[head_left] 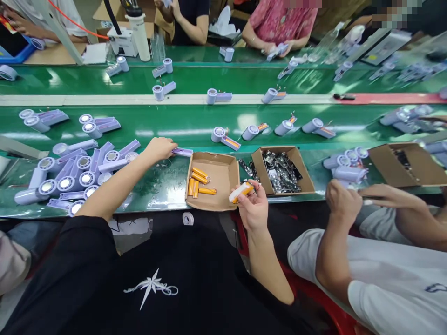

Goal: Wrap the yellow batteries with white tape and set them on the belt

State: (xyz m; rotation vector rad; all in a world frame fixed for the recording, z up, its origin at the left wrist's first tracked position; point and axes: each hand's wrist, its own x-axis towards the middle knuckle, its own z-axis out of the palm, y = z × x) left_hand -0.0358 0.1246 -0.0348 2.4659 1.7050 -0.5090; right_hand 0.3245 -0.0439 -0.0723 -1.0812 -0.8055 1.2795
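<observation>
My left hand (161, 150) reaches out over the bench, its fingers closed around a lavender handheld fan body. Only the fan's open handle (183, 152) shows past my fingertips; the rest is hidden under the hand. My right hand (254, 208) is raised in front of the boxes and pinches an orange cylindrical battery (242, 191) with a white strip along it. Between my hands, a shallow cardboard box (223, 174) has several more orange batteries (200, 176) in it. Left of my left forearm lies a pile of lavender fan bodies (66, 183).
A second cardboard box (307, 186) of small black circuit boards (281, 172) stands to the right. Beyond, a green conveyor belt (188, 123) carries spaced-out fan bodies. A co-worker's hands (344, 200) work close on my right; other people sit across the belt.
</observation>
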